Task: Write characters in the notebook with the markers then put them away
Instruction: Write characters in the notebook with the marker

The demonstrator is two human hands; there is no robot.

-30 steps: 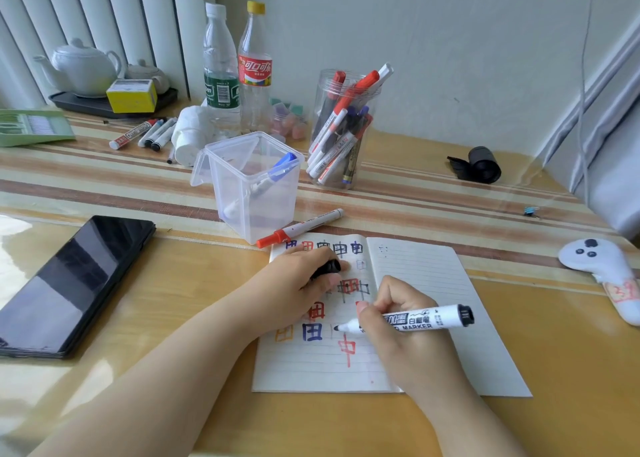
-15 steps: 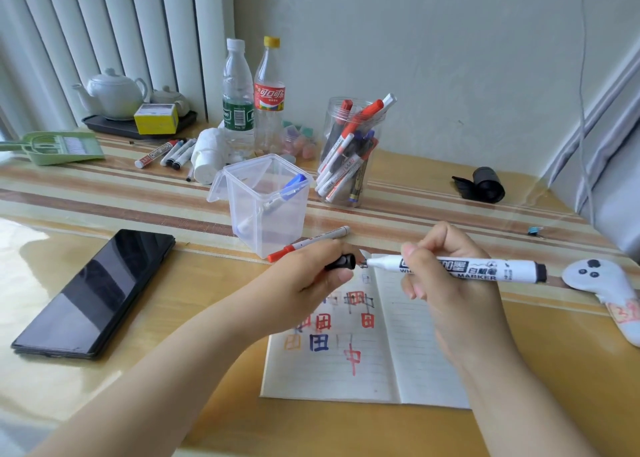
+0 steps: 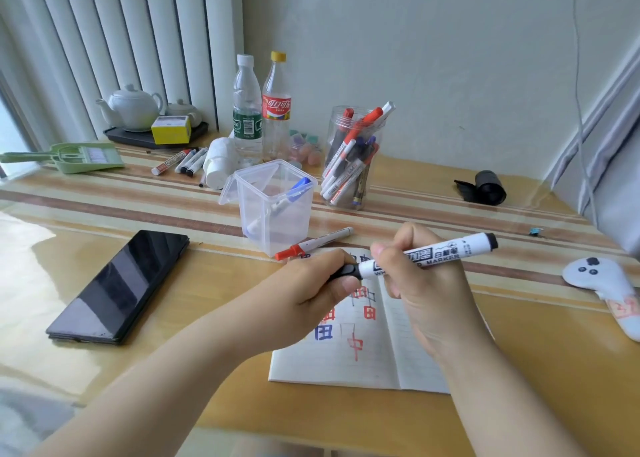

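An open notebook [image 3: 367,363] with red and blue characters lies in front of me. Above it my right hand [image 3: 426,290] grips a white whiteboard marker [image 3: 440,254] held level. My left hand [image 3: 311,285] pinches the marker's black cap [image 3: 348,271], which sits on the marker's tip. A red-capped marker [image 3: 313,243] lies on the table just behind the notebook. A clear square tub [image 3: 275,207] with its lid open holds a blue marker [image 3: 280,200]. A clear jar [image 3: 351,156] behind it holds several markers.
A black phone [image 3: 119,286] lies at the left. Two bottles [image 3: 263,106], a white roll, loose markers [image 3: 180,160], a teapot tray and a green dustpan stand at the back. A black roll [image 3: 485,188] and a white controller [image 3: 602,283] lie at the right.
My right hand lifted the marker off the page and turned it level. The cap in my left hand met the tip and now covers it.
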